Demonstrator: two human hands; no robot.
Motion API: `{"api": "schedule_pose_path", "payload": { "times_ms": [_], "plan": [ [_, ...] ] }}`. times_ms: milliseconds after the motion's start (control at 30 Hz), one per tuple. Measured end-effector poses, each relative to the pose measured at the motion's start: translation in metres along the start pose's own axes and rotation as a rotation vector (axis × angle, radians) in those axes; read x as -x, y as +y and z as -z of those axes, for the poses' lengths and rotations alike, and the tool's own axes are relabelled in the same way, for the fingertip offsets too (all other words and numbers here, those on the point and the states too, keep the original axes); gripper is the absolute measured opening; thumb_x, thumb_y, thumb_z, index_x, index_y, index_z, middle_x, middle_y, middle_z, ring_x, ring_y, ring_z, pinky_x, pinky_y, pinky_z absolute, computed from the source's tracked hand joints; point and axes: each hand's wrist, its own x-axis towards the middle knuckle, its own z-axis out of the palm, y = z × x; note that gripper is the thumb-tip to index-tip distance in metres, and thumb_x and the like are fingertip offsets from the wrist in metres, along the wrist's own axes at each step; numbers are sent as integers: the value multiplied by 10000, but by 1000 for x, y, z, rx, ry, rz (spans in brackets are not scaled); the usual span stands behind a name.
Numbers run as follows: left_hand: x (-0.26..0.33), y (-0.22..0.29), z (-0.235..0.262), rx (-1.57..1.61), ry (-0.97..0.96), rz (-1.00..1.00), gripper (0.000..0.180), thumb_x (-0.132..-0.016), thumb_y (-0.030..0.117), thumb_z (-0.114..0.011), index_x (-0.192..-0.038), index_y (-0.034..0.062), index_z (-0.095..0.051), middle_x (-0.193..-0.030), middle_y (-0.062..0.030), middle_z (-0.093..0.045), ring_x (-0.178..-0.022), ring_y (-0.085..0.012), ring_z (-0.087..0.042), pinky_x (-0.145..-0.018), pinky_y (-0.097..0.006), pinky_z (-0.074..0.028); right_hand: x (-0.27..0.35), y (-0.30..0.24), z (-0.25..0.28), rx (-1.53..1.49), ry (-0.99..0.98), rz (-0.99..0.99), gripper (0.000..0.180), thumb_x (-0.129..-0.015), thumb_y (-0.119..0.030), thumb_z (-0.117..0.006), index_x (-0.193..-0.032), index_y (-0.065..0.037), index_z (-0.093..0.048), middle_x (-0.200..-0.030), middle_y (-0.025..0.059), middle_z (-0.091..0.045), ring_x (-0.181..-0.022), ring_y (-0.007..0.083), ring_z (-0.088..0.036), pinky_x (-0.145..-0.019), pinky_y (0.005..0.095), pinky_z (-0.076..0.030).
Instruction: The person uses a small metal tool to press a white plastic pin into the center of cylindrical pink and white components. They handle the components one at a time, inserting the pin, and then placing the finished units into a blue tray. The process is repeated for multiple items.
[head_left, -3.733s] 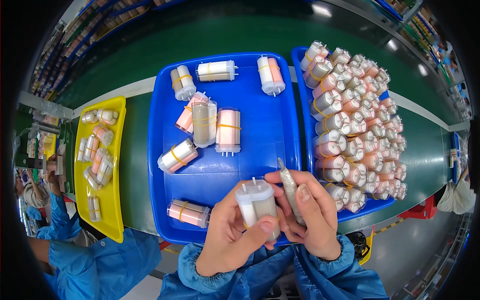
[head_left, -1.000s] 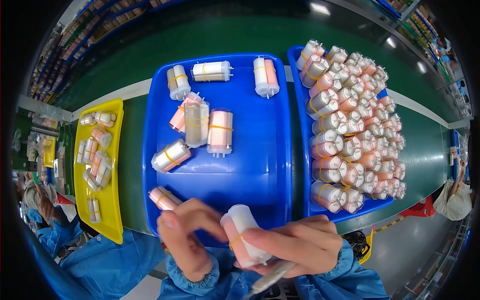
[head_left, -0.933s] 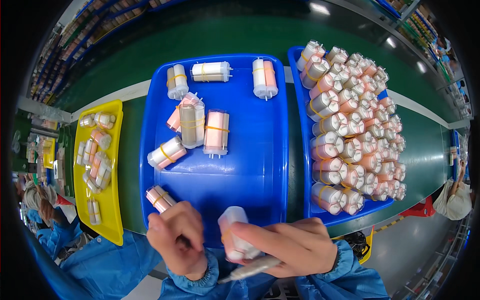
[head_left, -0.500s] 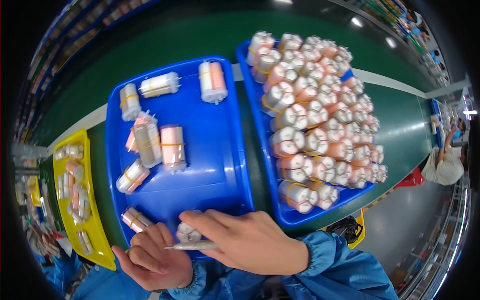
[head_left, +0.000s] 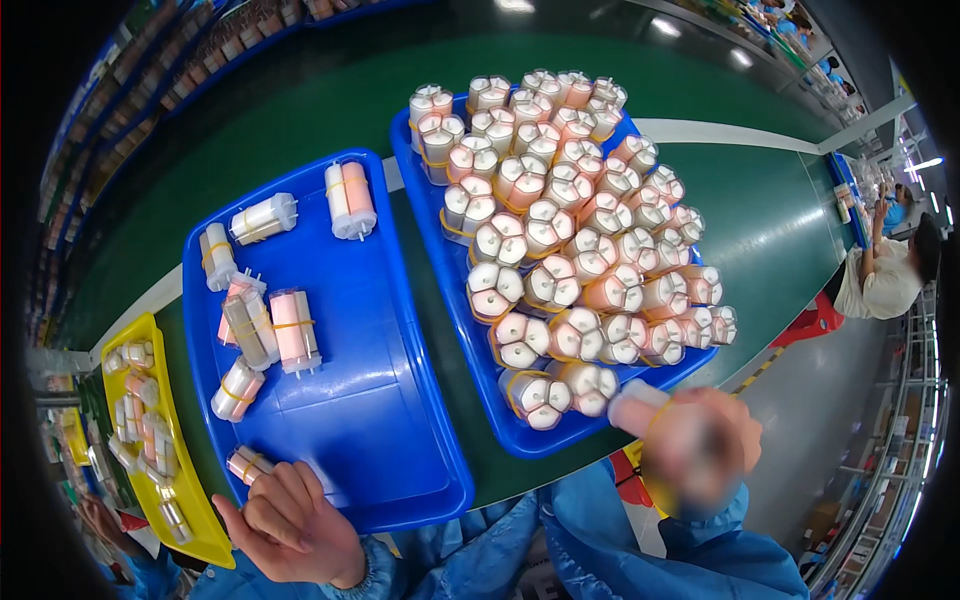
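Note:
At the right, beside the near corner of a full blue tray (head_left: 420, 225), my right hand (head_left: 705, 440) grips a pinkish-white banded tube bundle (head_left: 636, 408); the hand is smeared by motion. My left hand (head_left: 295, 530) lies over the near edge of another blue tray (head_left: 395, 430), its fingers loosely curled and apart, with nothing seen in them. Next to its fingertips rests a pink banded bundle (head_left: 248, 464). Several more bundles (head_left: 293, 330) lie on their sides in that tray. The full tray carries many upright bundles (head_left: 550, 285) with white round ends and thin pins.
A yellow tray (head_left: 197, 500) with several bundles stands at the far left. Both blue trays sit on a green tabletop (head_left: 300, 110). Racks of similar parts (head_left: 200, 60) line the back left. A person in a light top (head_left: 880, 280) is at the right.
My right hand has moved right, from above my left hand to the full tray's near corner, with a bundle. My left hand stays near the tray edge. The view has shifted, moving the trays leftward.

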Motion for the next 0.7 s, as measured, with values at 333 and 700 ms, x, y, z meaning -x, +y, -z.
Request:
{"api": "schedule_pose_path", "payload": {
  "times_ms": [333,700],
  "plan": [
    [-3,-3,-11,-114,-30,-64,629,-1036,310,-198,-430,165,-285,-436,15,-243,-435,-87,-198,-476,-238,-242,1,15,12,-107,-147,-95,577,-676,-112,-853,-1161,-2,-559,-884,105,-685,-712,159,-689,-609,255,-542],
    [-9,6,-36,-181,-241,-50,559,-1025,281,-284,-482,147,-295,-542,1,-256,-511,-98,-234,-487,-248,-229,-3,23,-16,66,-194,-103,544,-728,-157,-809,-1166,-40,-507,-740,77,-664,-563,188,-656,-459,281,-487]
  ]
}}
